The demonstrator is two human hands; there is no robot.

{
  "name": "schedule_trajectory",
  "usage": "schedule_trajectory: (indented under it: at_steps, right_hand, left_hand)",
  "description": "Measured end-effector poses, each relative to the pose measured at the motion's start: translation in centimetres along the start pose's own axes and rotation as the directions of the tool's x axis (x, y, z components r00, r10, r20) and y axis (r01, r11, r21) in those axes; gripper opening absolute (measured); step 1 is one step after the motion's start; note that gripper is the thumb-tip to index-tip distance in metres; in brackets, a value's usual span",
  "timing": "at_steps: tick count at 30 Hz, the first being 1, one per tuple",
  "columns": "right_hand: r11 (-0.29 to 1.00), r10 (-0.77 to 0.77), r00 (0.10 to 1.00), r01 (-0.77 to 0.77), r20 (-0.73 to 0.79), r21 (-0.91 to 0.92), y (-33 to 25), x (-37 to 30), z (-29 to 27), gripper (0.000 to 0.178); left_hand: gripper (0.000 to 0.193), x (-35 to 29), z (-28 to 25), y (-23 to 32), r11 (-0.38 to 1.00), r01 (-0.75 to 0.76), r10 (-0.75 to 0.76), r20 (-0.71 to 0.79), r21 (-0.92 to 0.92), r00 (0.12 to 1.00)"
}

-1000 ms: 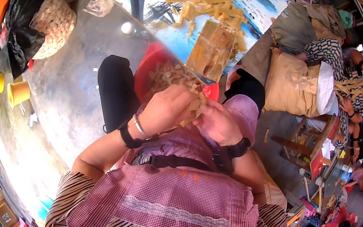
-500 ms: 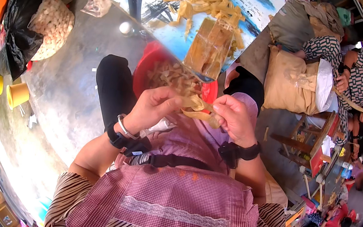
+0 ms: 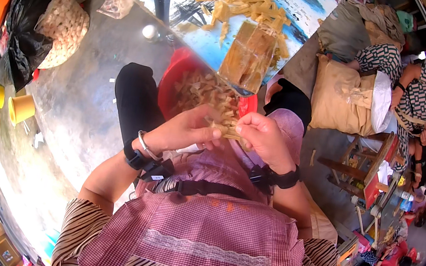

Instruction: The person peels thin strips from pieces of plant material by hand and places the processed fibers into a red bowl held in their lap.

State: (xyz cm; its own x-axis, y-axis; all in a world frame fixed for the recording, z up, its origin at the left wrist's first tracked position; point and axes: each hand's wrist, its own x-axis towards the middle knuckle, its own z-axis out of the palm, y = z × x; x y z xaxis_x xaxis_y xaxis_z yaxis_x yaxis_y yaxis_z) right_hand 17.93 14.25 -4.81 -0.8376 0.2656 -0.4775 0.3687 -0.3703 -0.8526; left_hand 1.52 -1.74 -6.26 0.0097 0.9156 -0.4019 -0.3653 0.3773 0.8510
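Observation:
In front of my lap, both hands pinch a yellowish strip (image 3: 230,131) that is bunched and folded between them. My left hand (image 3: 185,130) has its thumb and fingertips on the strip's left end. My right hand (image 3: 264,143) grips it from the other side with thumb and forefinger. Part of the strip is hidden by the fingers. Just beyond my hands, between my knees, stands a red basin (image 3: 168,84) with many small folded pale-yellow pieces (image 3: 202,92) in it.
A white-and-blue painted table (image 3: 194,41) bears loose yellowish strips (image 3: 244,7) and a clear-wrapped brown bundle (image 3: 247,55) at its near corner. Left are a black bag (image 3: 17,29) and yellow buckets (image 3: 20,109). Right are a tan sack (image 3: 341,97), a wooden stool (image 3: 366,168) and other people.
My hands have come closer together. The strip, looped and spread between them before, is now gathered into a smaller fold. The right hand has moved left.

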Motion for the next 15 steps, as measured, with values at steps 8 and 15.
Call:
schedule_trajectory:
  at_steps: [8,15]
  right_hand:
    - [0.998,-0.06,0.99,0.061,0.128,-0.01,1.0,0.5,0.7,0.006]
    - [0.996,-0.049,0.991,0.058,0.123,-0.068,-0.1,-0.4,-0.8,0.007]
  left_hand:
    - [0.021,0.7,0.2,0.5,0.991,-0.032,0.024,0.064,0.129,0.998]
    - [0.006,0.5,-0.8,-0.4,0.93,0.104,-0.088,0.061,-0.353,0.994]
